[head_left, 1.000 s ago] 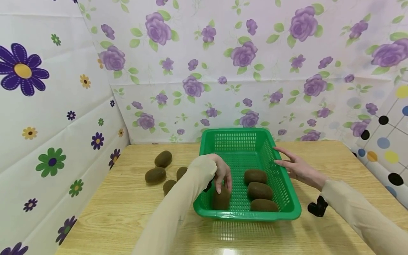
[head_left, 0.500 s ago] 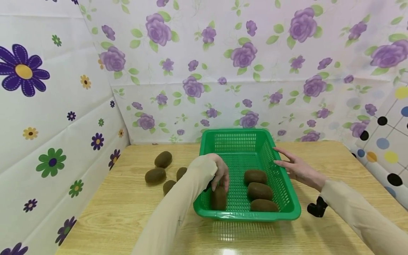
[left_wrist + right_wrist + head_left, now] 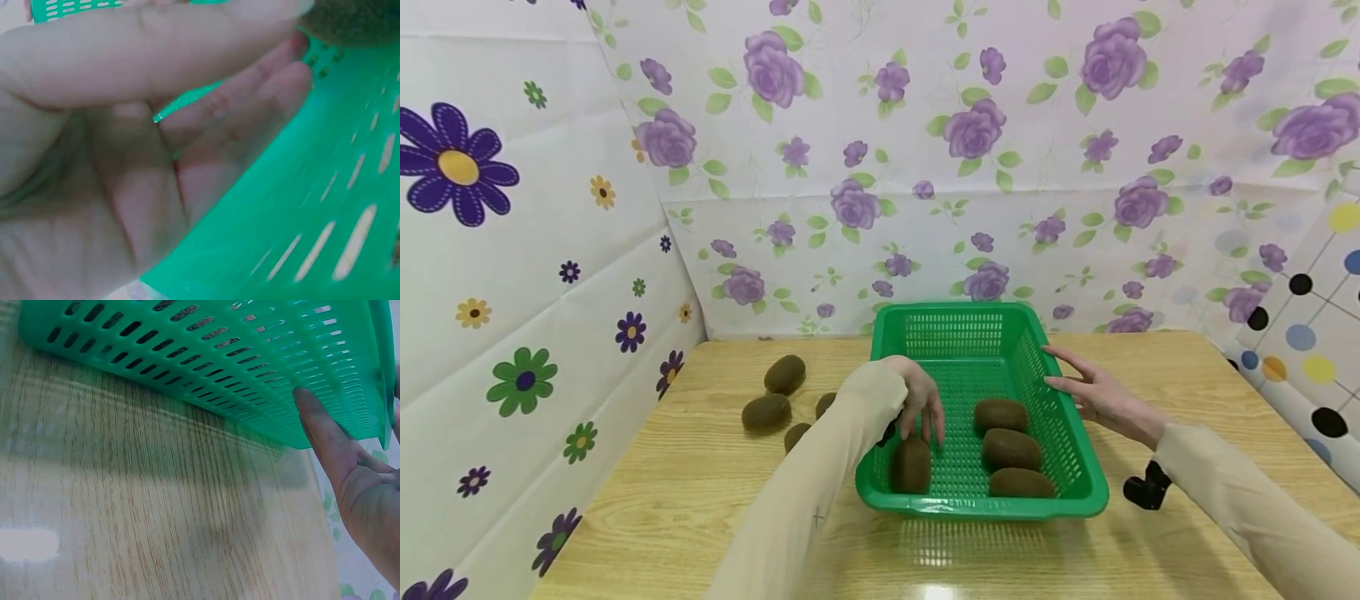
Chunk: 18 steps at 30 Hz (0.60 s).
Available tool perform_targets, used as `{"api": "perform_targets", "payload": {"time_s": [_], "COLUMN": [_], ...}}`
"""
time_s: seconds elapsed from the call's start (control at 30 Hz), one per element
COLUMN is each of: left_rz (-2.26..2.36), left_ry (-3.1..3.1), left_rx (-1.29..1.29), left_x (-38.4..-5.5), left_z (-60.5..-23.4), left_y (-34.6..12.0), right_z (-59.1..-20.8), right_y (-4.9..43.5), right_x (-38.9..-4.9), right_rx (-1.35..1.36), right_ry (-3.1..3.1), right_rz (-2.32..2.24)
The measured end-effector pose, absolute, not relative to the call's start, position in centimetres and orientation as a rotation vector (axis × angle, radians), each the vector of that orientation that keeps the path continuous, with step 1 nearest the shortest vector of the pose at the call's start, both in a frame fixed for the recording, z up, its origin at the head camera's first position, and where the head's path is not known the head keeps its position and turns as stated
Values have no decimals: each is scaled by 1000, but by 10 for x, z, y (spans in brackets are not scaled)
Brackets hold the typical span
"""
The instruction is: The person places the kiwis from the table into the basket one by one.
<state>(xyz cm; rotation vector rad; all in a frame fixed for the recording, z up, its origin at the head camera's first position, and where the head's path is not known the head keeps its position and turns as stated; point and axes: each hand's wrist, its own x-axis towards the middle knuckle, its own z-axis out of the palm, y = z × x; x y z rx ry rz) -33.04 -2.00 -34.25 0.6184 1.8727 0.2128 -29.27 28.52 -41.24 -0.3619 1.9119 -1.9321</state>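
Observation:
Inside the green plastic basket (image 3: 977,507), a brown kiwifruit (image 3: 911,468) lies at the front left. My left hand (image 3: 921,402) is over its far end with loosely extended fingers. In the left wrist view, the thumb tip is close to this kiwifruit (image 3: 356,22), with nothing in the palm. Three more kiwifruits (image 3: 1012,450) lie in a row along the basket's right side. At the right rim, my right hand (image 3: 1108,404) holds the basket with its fingertips over the edge. In the right wrist view, its thumb (image 3: 322,425) presses the perforated outer wall.
Left of the basket, several kiwifruits (image 3: 767,413) lie on the wooden table (image 3: 662,500), some partly hidden by the left sleeve (image 3: 808,483). A flowered cloth (image 3: 850,250) hangs behind the table. Patterned cloths line both sides.
The left hand has loosened from the kiwifruit at the basket's front left and lifted slightly, its fingers spreading. That kiwifruit has shifted a little left. The right hand has stayed still.

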Motion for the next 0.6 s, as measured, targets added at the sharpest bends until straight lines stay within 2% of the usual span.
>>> {"api": "perform_targets", "payload": {"time_s": [0.6], "left_rz": [605], "left_ry": [1945], "left_rx": [755], "left_x": [-329], "left_z": [-304], "left_y": [-57], "right_z": [-411], "right_y": [285], "right_x": [-292], "right_rx": [-369], "right_ry": [1930], "right_rz": [-1917]}}
